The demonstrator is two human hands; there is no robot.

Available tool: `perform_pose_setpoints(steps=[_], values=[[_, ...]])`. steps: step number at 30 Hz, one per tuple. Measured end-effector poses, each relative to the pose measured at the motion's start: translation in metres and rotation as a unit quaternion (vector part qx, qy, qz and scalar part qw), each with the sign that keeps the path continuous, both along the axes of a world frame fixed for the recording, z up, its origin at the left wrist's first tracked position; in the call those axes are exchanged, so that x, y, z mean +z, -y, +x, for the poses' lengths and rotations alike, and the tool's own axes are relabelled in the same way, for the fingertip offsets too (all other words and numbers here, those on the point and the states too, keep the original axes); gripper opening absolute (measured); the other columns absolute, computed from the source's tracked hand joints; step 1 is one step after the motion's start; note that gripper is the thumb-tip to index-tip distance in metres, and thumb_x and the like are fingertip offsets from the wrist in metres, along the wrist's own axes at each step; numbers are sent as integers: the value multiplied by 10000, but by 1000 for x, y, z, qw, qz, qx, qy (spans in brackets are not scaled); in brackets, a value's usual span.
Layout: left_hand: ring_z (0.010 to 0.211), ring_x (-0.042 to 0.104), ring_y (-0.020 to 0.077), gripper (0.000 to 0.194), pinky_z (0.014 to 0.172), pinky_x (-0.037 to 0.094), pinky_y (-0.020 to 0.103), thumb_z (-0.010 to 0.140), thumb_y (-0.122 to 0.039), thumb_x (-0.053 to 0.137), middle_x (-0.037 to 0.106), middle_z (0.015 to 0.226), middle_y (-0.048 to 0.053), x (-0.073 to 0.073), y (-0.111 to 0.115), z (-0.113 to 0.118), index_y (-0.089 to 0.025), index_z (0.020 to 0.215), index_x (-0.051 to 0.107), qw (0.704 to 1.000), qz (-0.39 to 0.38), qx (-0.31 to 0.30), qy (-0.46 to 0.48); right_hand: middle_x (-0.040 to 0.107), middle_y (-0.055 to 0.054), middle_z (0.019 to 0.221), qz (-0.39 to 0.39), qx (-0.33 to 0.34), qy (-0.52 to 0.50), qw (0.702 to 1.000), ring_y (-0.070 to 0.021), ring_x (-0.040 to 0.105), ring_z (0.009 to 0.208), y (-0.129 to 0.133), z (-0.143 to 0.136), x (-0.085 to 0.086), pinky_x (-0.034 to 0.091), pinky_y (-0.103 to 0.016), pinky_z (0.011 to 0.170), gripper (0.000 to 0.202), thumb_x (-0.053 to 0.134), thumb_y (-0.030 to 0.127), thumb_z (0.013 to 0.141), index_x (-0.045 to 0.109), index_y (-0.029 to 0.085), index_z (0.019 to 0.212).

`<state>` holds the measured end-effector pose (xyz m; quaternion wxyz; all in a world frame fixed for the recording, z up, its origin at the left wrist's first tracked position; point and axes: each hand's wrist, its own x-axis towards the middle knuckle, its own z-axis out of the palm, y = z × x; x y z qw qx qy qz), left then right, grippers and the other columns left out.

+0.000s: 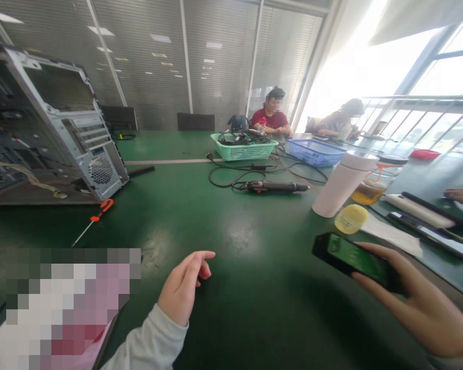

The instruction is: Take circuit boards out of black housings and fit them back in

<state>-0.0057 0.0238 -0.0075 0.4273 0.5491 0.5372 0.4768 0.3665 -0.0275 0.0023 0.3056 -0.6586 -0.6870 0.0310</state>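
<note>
My right hand (pixel 420 303) grips a black, thick rectangular device (pixel 362 259) by its near end, fingers along one side and thumb along the other. The device is held above the green table and its glossy top face reflects green. My left hand (pixel 185 288) is over the middle of the table with its index finger stretched out and the others loosely bent, holding nothing. To its left lies a pixelated pink and white item (pixel 88 308). An orange-handled screwdriver (pixel 96 218) rests farther off, near an opened computer case (pixel 88 128).
A corded electric screwdriver (pixel 275 187) lies mid-table. Behind it stand a green basket (pixel 247 150) of cables and a blue basket (pixel 316 153). At right are a white tumbler (pixel 341 187), a jar of liquid (pixel 370 190) and a yellow round item (pixel 351 219). Two people sit at the far side.
</note>
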Motion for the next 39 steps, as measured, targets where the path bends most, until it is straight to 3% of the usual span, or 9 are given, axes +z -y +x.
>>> perform_pose_setpoints(steps=[2, 5, 9, 16, 27, 29, 33, 37, 39], values=[[694, 552, 197, 418, 572, 423, 292, 880, -488, 410, 591, 703, 27, -2, 1, 0, -186, 931, 694, 1000, -3, -6, -1, 568, -72, 1128, 45, 97, -47, 993, -221, 578, 979, -13, -57, 13, 491, -344, 818, 380, 534, 420, 892, 460, 291, 1242], [833, 589, 219, 434, 638, 473, 306, 842, -479, 503, 629, 957, 66, -5, 5, 1, -216, 1171, 608, 999, 27, -40, 0, 515, -52, 1161, 5, 221, -103, 970, -196, 533, 1042, -28, -128, 24, 460, -326, 892, 349, 532, 268, 885, 465, 283, 1227], [1083, 573, 259, 560, 907, 444, 376, 779, -375, 635, 602, 1191, 83, -4, 7, 2, -252, 1302, 477, 993, 80, -84, -37, 499, -44, 1136, -52, 288, -134, 947, -192, 522, 1025, -47, -179, 25, 449, -331, 914, 472, 613, 109, 762, 527, 262, 1200], [946, 616, 227, 370, 827, 472, 328, 718, -345, 688, 642, 1002, 25, 5, 4, 5, -236, 1046, 556, 999, 42, -10, 7, 522, -46, 1135, -13, 313, -216, 925, -187, 516, 1048, -60, -190, 2, 441, -332, 908, 473, 589, 133, 801, 463, 244, 1243], [981, 602, 226, 310, 798, 458, 286, 807, -367, 600, 660, 1030, 37, 3, 5, 5, -225, 1082, 586, 998, 40, -8, 39, 574, -43, 1003, -61, 302, -265, 914, -176, 554, 909, -60, -184, 2, 453, -311, 811, 265, 621, 266, 808, 581, 214, 1066], [944, 611, 227, 336, 786, 458, 293, 828, -400, 557, 679, 1029, 48, 2, 4, 3, -206, 1098, 606, 999, 21, -6, 50, 588, -33, 881, -191, 246, -395, 864, -163, 574, 791, -63, -185, 2, 483, -281, 709, 299, 668, 366, 761, 591, 193, 993], [656, 600, 196, 449, 582, 437, 295, 859, -508, 453, 693, 779, 41, -3, -1, -3, -159, 1079, 630, 996, -34, -37, 72, 546, -9, 645, -439, 126, -578, 676, -123, 555, 526, -71, -185, 7, 478, -220, 486, 393, 574, 540, 797, 533, 157, 880], [558, 580, 180, 472, 527, 404, 291, 862, -527, 419, 660, 627, 17, -9, -8, -6, -136, 1038, 617, 993, -50, -33, 103, 549, -21, 616, -546, 58, -643, 534, -92, 553, 473, -73, -184, 15, 479, -174, 458, 414, 377, 502, 932, 538, 131, 847], [559, 579, 177, 466, 523, 401, 288, 865, -523, 414, 657, 628, 14, -10, -9, -7, -139, 1041, 612, 993, -53, -27, 106, 553, -20, 604, -563, 48, -661, 494, -92, 554, 462, -72, -184, 16, 476, -166, 444, 423, 357, 499, 945, 542, 129, 855]])
